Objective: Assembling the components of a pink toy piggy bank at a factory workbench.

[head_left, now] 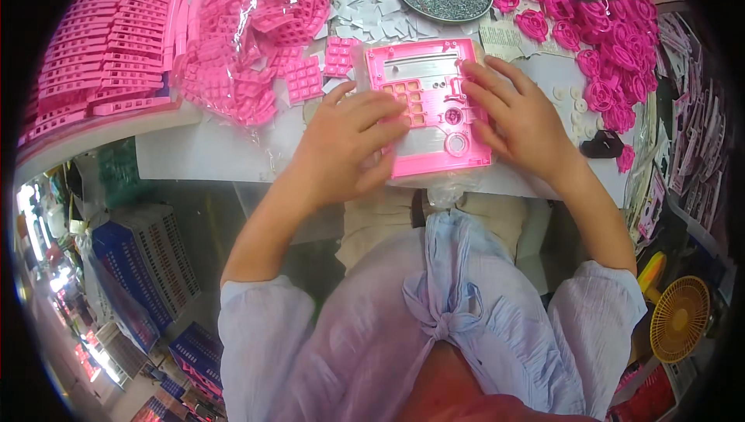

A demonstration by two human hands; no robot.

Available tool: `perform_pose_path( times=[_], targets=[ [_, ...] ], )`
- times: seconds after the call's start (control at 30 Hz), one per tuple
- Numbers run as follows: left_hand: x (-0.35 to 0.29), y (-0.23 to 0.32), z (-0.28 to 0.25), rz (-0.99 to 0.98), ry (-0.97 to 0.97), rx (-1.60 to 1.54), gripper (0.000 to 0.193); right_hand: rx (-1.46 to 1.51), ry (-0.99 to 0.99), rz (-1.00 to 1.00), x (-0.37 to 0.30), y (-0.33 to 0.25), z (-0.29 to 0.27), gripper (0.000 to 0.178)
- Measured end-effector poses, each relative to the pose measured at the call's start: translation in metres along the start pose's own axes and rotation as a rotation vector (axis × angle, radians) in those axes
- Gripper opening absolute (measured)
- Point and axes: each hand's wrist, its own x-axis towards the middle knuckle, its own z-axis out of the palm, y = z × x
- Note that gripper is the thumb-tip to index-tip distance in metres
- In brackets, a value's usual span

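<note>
I've got the pink casing (431,111) by the counter's (202,154) near edge, left hand (348,136) on its left side, fingers parted over the key slots; whether they pinch, I can't tell. My right hand (526,121) spreads its fingers along the right.

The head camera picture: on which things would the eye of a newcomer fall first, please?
First, probably, the bright pink case near the upper middle, between the left hand and the right hand, which both reach over its sides. Then come the heap of pink rings at the upper right and the rows of pink parts at the upper left. Top centre, a round dish of tiny grey pieces also stands out.
</note>
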Motion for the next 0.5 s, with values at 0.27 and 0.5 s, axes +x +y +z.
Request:
perform_pose_path(
  times=[0.27,0.5],
  targets=[
    [0.022,0.029,0.045,-0.013,0.032,0.063,0.050,0.485,0.129,0.179,-0.010,0.041,-0.015,0.035],
    [0.022,0.028,0.045,-0.035,0.034,-0.012,0.052,0.046,0.288,0.565,0.016,0.121,-0.050,0.028]
  ],
)
